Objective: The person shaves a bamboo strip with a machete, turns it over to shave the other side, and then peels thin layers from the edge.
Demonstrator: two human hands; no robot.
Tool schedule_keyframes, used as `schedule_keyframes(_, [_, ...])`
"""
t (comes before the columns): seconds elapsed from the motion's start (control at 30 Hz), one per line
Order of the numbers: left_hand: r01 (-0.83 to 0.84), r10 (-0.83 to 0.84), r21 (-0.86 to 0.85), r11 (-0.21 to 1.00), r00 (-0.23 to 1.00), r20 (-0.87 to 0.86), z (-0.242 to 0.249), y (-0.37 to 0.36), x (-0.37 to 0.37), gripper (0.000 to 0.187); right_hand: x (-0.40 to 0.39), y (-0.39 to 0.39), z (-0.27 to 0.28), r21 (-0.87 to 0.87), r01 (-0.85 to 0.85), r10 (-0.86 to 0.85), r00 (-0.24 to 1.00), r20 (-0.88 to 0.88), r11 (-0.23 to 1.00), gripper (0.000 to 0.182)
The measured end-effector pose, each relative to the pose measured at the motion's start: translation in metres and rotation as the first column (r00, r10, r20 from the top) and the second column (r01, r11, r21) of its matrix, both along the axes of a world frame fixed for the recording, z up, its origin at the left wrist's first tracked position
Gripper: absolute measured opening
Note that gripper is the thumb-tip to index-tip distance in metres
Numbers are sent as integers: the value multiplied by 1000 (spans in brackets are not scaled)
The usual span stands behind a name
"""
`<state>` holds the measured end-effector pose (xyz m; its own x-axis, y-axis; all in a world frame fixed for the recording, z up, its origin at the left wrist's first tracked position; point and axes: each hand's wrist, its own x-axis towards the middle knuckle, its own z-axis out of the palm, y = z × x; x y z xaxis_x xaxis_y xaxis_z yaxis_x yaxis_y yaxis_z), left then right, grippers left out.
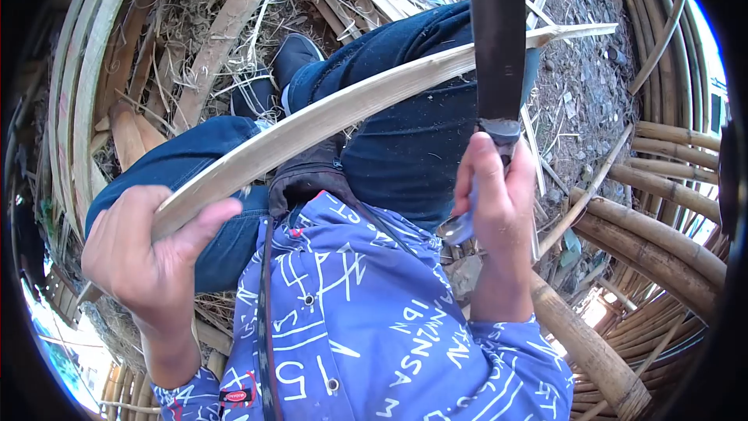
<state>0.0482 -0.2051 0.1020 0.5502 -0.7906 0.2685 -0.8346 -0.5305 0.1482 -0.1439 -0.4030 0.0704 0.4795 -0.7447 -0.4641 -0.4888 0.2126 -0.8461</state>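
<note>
While left hand (148, 253) clasps bamboo strip (351, 109), blade (497, 39) across (right hand (499, 203))

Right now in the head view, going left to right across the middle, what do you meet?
Curved bamboo strips → left hand gripping the bamboo slat → dark shoe → right hand holding the knife → stacked bamboo poles.

Ground (592, 70): bare dirt with small stones, beyond the right hand (499, 203). Dry straw and split bamboo offcuts (234, 23) litter it past the left hand (148, 257). Thick bamboo poles (662, 242) lie stacked just right of the right hand.
</note>
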Motion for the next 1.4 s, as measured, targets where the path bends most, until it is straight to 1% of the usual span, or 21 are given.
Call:
schedule_keyframes(0.07, [9, -9, -9, 1000, 1000, -17, 5, -4, 0, 47, 2, 14, -4, 93, -8, -4, 991, 133, 996, 18])
schedule_keyframes(0.1, [11, -11, -10, 1000, 1000, -5, 5, -3, 1, 47, -2, 15, -10, -71, -172, 179, 979, 94, 982, 25])
schedule_keyframes(0.2, [17, -17, -13, 1000, 999, -44, 2, -2, -3, 46, -9, 6, -8, -105, -234, 240, 970, 47, 966, 25])
schedule_keyframes(0.23, [17, -17, -18, 1000, 1000, -24, 4, -4, -7, 46, -10, 3, -9, -166, -201, 208, 978, 27, 965, 25])
schedule_keyframes(0.33, [4, -4, -12, 1000, 1000, -19, 7, -11, -11, 45, 4, 16, -10, -28, -4, 7, 993, 116, 1000, 25])
schedule_keyframes(0.37, [2, -2, -9, 1000, 1000, -17, 8, -13, -11, 45, 4, 20, -8, 22, -27, 25, 993, 114, 999, 25])
schedule_keyframes(0.4, [2, -3, -9, 1000, 1000, -10, 8, -12, -11, 45, -5, 19, -14, -59, -157, 164, 978, 131, 986, 25])
schedule_keyframes(0.47, [17, -18, -33, 999, 1000, -25, 6, -11, -12, 45, -12, 12, -8, -96, -244, 251, 965, 71, 965, 26])
schedule_keyframes(0.53, [30, -30, -39, 999, 1000, -3, 8, -16, -16, 45, -14, 5, -4, -145, -184, 193, 980, 52, 972, 26])
schedule_keyframes(0.57, [32, -31, -41, 999, 999, 18, 10, -17, -18, 44, -10, 6, -3, -106, -78, 82, 996, 38, 991, 26])
schedule_keyframes(0.67, [32, -31, -76, 997, 999, 19, 10, -22, -16, 44, -3, 22, -4, 1, -37, 37, 993, 116, 999, 27])
schedule_keyframes(0.7, [29, -29, -42, 999, 1000, 2, 12, -22, -17, 44, -10, 21, -7, -56, -138, 144, 982, 121, 989, 28])
schedule_keyframes(0.8, [36, -36, -26, 999, 999, -2, 12, -22, -19, 43, -18, 6, -2, -36, -123, 126, 987, 100, 992, 22])
schedule_keyframes(0.87, [15, -15, -12, 1000, 1000, -22, 15, -26, -22, 42, -14, 8, -2, 6, -65, 65, 995, 74, 998, 22])
schedule_keyframes(0.93, [-15, 15, 10, 1000, 999, -38, 16, -24, -24, 40, -7, 20, -4, 110, 36, -53, 986, 157, 993, 23])
schedule_keyframes(1.0, [9, -8, 22, 1000, 1000, -26, 15, -26, -23, 39, -11, 15, 0, 69, 28, -38, 989, 144, 997, 24])
schedule_keyframes(1.07, [-13, 15, 30, 999, 998, -62, 18, -31, -27, 39, -20, 3, 5, -23, -119, 120, 991, 67, 993, 27])
schedule_keyframes(1.1, [30, -30, 1, 1000, 999, -21, 18, -35, -27, 39, -23, -3, 3, -80, -135, 138, 989, 45, 988, 28])
schedule_keyframes(1.13, [68, -67, -27, 997, 997, 26, 19, -36, -26, 39, -20, -1, 3, -49, -56, 58, 998, 34, 997, 29])
schedule_keyframes(1.2, [35, -35, -7, 999, 999, 23, 20, -34, -25, 39, -16, 13, 0, -23, -41, 43, 995, 94, 999, 27])
schedule_keyframes(1.4, [55, -55, -9, 998, 997, 47, 20, -37, -25, 38, -22, 2, 2, -30, -34, 36, 997, 72, 999, 24])
